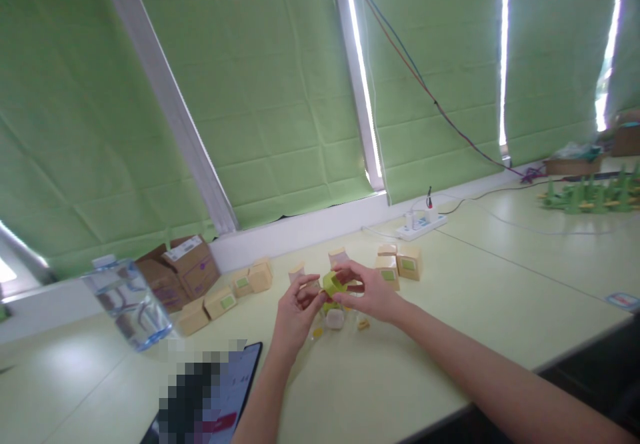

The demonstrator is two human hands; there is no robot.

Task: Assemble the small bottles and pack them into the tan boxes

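Observation:
My left hand (pixel 296 309) and my right hand (pixel 367 289) meet over the pale green table (pixel 450 324). Between them I hold a small yellow-green round piece (pixel 332 283); the right fingers pinch its top and side, and the left fingers curl against its left side. Just below the hands lie a small whitish item (pixel 335 319) and little yellow bits (pixel 363 325) on the table. Several small tan boxes with green labels (pixel 409 262) stand behind the hands.
A clear water bottle (pixel 127 301) stands at the left. Brown cardboard boxes (pixel 183 272) sit against the wall. A phone (pixel 227 391) lies near the front edge. A white power strip (pixel 420 225) with cables is at the back, with green items (pixel 590 197) far right.

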